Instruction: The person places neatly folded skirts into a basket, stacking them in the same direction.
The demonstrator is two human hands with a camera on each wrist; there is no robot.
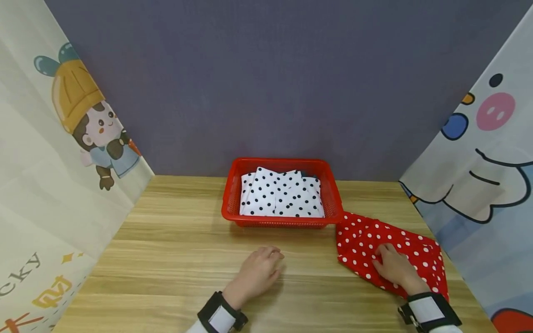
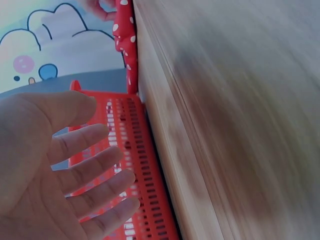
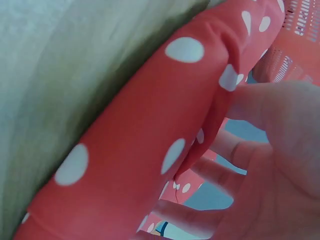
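Observation:
A red cloth with white dots [image 1: 362, 240], folded with a creased surface, lies on the right of the table. My right hand [image 1: 395, 266] rests on it; in the right wrist view the fingers [image 3: 215, 175] are spread, with their tips touching the cloth [image 3: 150, 115] and partly hidden by a fold. Left of it, my left hand [image 1: 259, 270] is held over the table, loosely bent and holding nothing. Its spread fingers [image 2: 100, 185] show in the left wrist view. Ahead of it stands a red plastic basket [image 1: 283, 223] with a folded white cloth with black dots [image 1: 283, 194] inside.
The wooden table [image 1: 166, 259] meets a grey panel [image 1: 270, 83] behind the basket. Printed cartoon sheets rise on the left [image 1: 50, 185] and the right [image 1: 491, 185]. The red cloth's left corner touches or nearly touches the basket's right side.

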